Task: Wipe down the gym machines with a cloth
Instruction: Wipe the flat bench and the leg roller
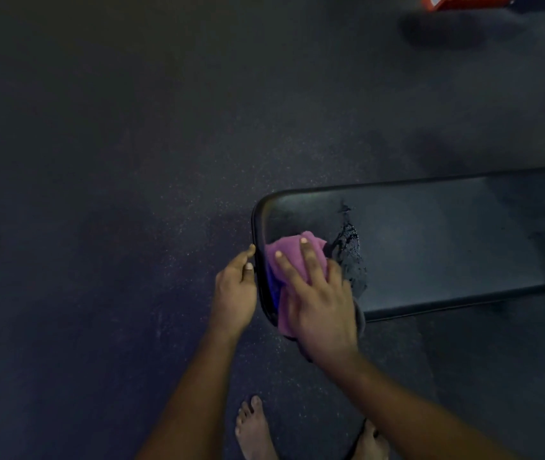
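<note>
A black padded gym bench (447, 240) runs from the middle of the view to the right edge, its rounded end towards me. A torn patch in the padding (350, 254) shows near that end. A purple cloth (292, 252) lies on the bench end, and my right hand (320, 293) presses flat on it with straight, spread fingers. My left hand (236, 290) grips the bench's end edge, with curled fingers and the thumb against the rim.
Dark speckled rubber floor (115, 194) surrounds the bench. An orange piece of equipment (457, 1) sits at the top right edge. My bare feet (254, 429) stand on the floor just below the bench end.
</note>
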